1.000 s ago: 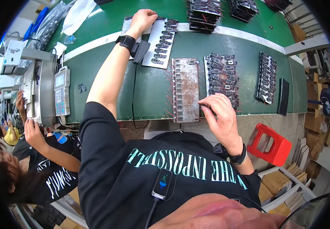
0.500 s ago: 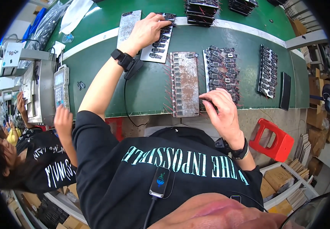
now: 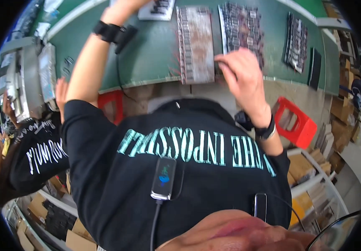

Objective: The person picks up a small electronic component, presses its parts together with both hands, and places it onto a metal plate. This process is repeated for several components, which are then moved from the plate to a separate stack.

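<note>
My left hand point(image 3: 127, 6) reaches over the far side of the green bench, and its fingers are cut off by the picture's upper edge. Beside it lies a white plate point(image 3: 155, 15) bearing small black parts. My right hand point(image 3: 243, 73) hovers by the right edge of a worn metal plate point(image 3: 202, 48), thumb and forefinger pinched together; a small dark thing seems to be between them, too blurred to name. Small black parts with red wires line that plate's left side. Behind my right hand, a second plate point(image 3: 243, 29) is crowded with similar wired parts.
Further right lie another loaded plate point(image 3: 295, 44) and a black strip point(image 3: 314, 69). A red stool point(image 3: 295, 123) stands below the bench's front edge. At left are a keypad device point(image 3: 47, 71), small loose parts point(image 3: 67, 66) and a co-worker's hand point(image 3: 61, 93).
The whole view has shifted, so the bench sits higher in the picture. My left hand's fingers, seen before over the white plate's parts, are now out of frame. My right hand stays pinched beside the metal plate.
</note>
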Tool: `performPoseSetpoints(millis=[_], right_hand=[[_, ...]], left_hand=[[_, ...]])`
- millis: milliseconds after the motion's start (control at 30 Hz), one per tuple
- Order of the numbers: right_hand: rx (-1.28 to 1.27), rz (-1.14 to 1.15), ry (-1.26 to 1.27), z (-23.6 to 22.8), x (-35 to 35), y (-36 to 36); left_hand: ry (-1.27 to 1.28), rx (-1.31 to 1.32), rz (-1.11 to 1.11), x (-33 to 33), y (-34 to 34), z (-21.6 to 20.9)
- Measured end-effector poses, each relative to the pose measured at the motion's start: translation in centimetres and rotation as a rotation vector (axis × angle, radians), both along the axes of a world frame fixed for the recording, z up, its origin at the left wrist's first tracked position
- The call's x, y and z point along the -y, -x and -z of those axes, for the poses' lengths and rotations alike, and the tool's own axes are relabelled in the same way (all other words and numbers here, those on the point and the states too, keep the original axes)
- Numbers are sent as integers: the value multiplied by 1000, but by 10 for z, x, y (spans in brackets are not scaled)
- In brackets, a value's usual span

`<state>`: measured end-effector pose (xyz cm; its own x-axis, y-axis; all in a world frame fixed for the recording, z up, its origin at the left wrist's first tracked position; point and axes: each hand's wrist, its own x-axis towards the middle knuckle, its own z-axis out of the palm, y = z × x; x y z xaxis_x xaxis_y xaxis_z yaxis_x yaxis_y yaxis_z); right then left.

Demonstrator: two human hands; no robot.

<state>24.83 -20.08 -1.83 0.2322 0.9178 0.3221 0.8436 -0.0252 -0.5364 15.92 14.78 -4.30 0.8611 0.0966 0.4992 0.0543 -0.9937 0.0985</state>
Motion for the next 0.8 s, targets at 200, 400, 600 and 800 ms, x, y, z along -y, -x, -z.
performPoseSetpoints(millis=[200,400,600,800], right_hand=[[67,-87,-13,13,5,2],[145,-93,87,-3,10,19],[161,-106,169,-44,6,13],[78,-121,184,-28,-9,10]], left_hand=[[428,177,-187,92,66,-70],[313,257,-550,80,181,-34],[133,309,-919,78,240,-29],[40,79,-1086,27,255,15]])
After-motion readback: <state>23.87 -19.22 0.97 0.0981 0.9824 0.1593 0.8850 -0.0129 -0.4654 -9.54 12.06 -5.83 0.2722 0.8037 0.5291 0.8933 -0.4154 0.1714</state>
